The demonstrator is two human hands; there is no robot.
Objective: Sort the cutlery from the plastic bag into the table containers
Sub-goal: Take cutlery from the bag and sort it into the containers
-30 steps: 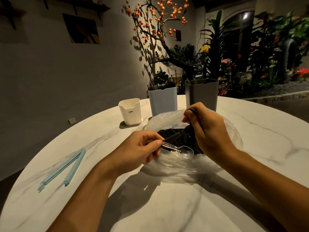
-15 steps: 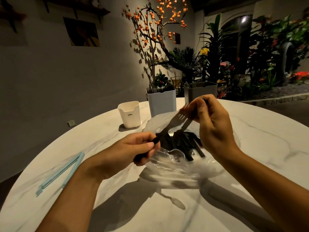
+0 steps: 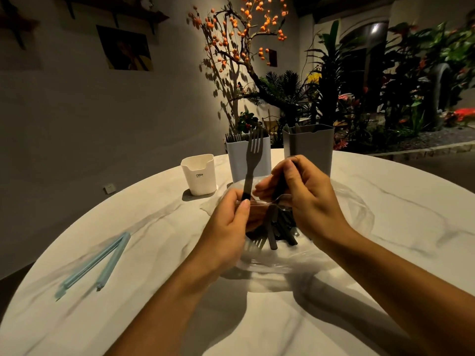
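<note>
A dark fork [image 3: 253,160] stands straight up with its prongs on top. The left hand [image 3: 228,227] grips its handle, fingers curled round the low end, thumb along the side. The same hand seems to pinch a clear plastic spoon [image 3: 279,201] too, which lies sideways toward the other hand. The right hand [image 3: 300,199] is just beside the left one, fingers curled round something dark; it is too hidden to tell what it is.

Both hands are above the plastic bag [image 3: 354,217], which lies crumpled and open on the worktop [image 3: 385,253]. Inside the bag is a pile of dark cutlery [image 3: 277,232], with handles pointing this way and fork prongs showing near the front.

Behind the bag stand three containers. The light blue container [image 3: 237,160] is right behind the fork and has dark fork tips sticking out of its top. The grey container [image 3: 311,147] is beside it on the right, with a few handles poking out. The small white container [image 3: 199,174] stands to the left, with little black letters on it.

Far to the left on the worktop lies a pale blue bag clip [image 3: 95,263], opened in a thin V shape. The worktop is round and white with grey marble lines. Beyond it are a wall, a tree with orange berries [image 3: 246,29] and green plants [image 3: 411,73].
</note>
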